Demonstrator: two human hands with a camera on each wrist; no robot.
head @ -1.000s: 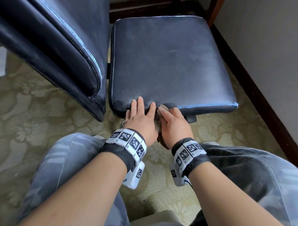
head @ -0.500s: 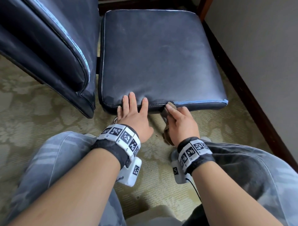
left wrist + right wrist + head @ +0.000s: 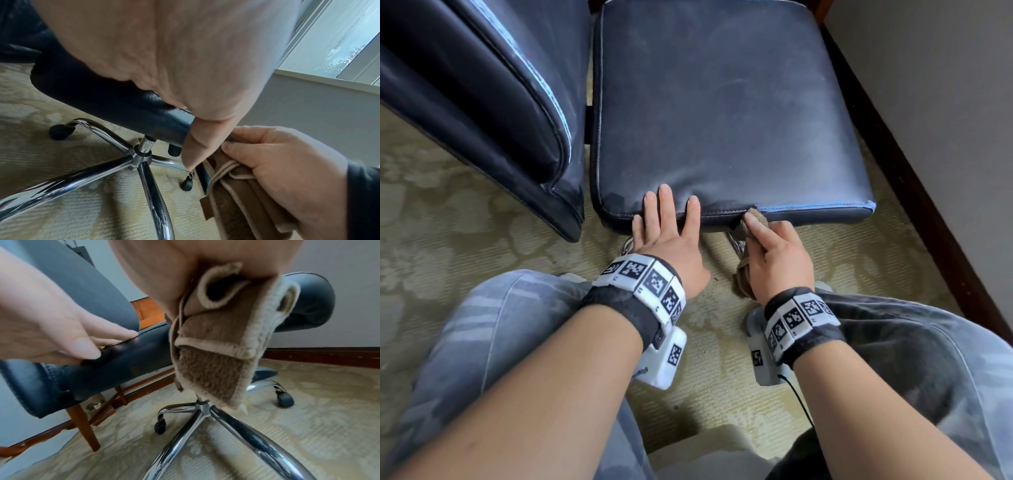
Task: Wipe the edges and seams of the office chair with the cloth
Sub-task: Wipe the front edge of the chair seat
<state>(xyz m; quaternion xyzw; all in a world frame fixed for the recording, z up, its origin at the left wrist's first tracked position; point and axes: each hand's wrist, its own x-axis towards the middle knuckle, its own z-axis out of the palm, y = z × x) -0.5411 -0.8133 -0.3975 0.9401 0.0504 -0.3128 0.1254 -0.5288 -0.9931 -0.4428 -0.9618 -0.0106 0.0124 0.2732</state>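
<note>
From the head view, we kneel on patterned carpet (image 3: pixel 465 212) before the office chair (image 3: pixel 722 113), its dark padded seat filling the frame. Our left hand (image 3: pixel 667 236) lies flat on the near edge of the seat, fingers straight and spread, grasping nothing; we judge it steadies the chair so it does not roll or swivel. Our right hand (image 3: pixel 774 253) grips a folded brown cloth (image 3: pixel 755 217), the index finger pressing a corner of it onto the stitched front seam, just right of the left hand. The seam runs on rightward to the seat's corner, so that stretch probably remains to be wiped.

From the left wrist view, the left palm (image 3: pixel 185 56) covers the seat edge, thumb pointing down. Beside it the right hand (image 3: pixel 287 170) curls round the cloth (image 3: pixel 232 203), whose pale-trimmed folds hang below. The chrome base (image 3: pixel 141 155) and castors stand beneath.

From the right wrist view, the cloth (image 3: pixel 216 356) hangs bunched from the right hand, fleecy side showing. The left hand's fingers (image 3: pixel 115 333) rest on the seam.
</note>
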